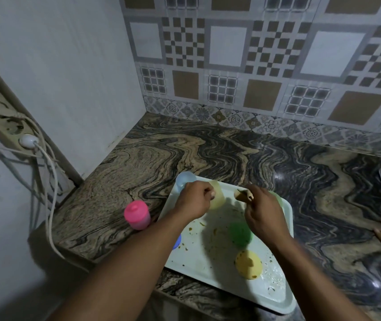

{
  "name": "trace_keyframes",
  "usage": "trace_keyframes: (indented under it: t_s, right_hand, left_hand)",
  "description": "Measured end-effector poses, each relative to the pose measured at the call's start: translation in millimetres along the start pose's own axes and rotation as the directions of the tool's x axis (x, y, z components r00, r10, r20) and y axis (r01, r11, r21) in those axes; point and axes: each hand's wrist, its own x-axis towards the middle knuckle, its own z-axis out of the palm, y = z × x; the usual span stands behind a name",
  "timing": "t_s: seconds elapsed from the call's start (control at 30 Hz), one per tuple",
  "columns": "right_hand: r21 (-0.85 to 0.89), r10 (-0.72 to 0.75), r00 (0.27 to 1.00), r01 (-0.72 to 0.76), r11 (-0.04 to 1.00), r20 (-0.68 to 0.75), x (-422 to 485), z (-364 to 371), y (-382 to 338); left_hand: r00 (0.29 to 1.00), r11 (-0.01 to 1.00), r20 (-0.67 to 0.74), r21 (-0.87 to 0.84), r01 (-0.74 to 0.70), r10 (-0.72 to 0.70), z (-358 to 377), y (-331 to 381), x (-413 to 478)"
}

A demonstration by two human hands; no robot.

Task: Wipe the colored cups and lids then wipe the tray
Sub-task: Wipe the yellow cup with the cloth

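over smeared plastic tray [208, 251], right hand [263, 214] pinching crumpled wipe [242, 194], left hand [193, 200] curled, grip unclear, beside translucent yellow cup [218, 198]

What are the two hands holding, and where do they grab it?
The right hand pinches a tan wad, maybe a cloth, by its near end. The left hand curls beside the pale yellow cup; whether it grips it cannot be told.

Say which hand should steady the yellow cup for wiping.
Left, likely: the left hand appears to pinch the rim of the yellow cup, while the right hand pinches a brownish wad, seemingly the wipe, beside it.
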Motion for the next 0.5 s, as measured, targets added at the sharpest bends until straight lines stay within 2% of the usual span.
trace_keyframes:
  t_s: [0.03, 0.1, 0.17, 0.23, 0.3, 0.37, 0.43, 0.5]
  right_hand:
    - [-0.022, -0.033, 0.998, 0.032, 0.999, -0.044, 0.8, 3.7, -1.9]
    - [0.041, -0.036, 0.990, 0.042, 0.998, -0.139, -0.5, 11.4, -15.9]
    - [0.063, -0.058, 0.973, 0.074, 0.995, -0.222, -2.9, 19.9, -31.4]
    - [0.054, -0.076, 0.966, 0.092, 0.994, -0.249, -3.2, 24.8, -36.1]
    - [0.150, 0.043, 0.967, -0.005, 0.989, -0.250, 1.8, 18.6, -33.5]
    - [0.143, 0.113, 0.962, -0.079, 0.987, -0.249, 5.4, 10.5, -27.1]
    - [0.111, 0.094, 0.962, -0.068, 0.992, -0.257, 4.2, 6.6, -25.8]
    - [0.155, 0.038, 0.968, 0.001, 0.988, -0.247, -0.4, 10.2, -39.3]
  left_hand:
    - [1.000, 0.997, -0.011, -0.079, 0.009, -0.010, -3.9, 1.5, -2.3]
    - [1.000, 0.978, 0.000, -0.207, 0.025, -0.026, -11.5, 4.1, -7.1]
    - [0.999, 0.959, 0.023, -0.281, 0.034, -0.029, -17.0, 6.5, -12.5]
    - [1.000, 0.958, 0.001, -0.285, 0.019, -0.019, -21.6, 6.8, -18.6]
    - [0.999, 0.960, -0.035, -0.280, 0.013, -0.023, -27.1, 2.8, -23.3]
    - [0.998, 0.958, -0.046, -0.286, 0.029, -0.044, -34.9, -2.4, -29.4]
    - [0.998, 0.957, -0.048, -0.288, 0.030, -0.045, -40.3, -5.0, -34.3]
    - [0.999, 0.958, -0.036, -0.285, 0.023, -0.035, -41.6, -2.0, -38.5]
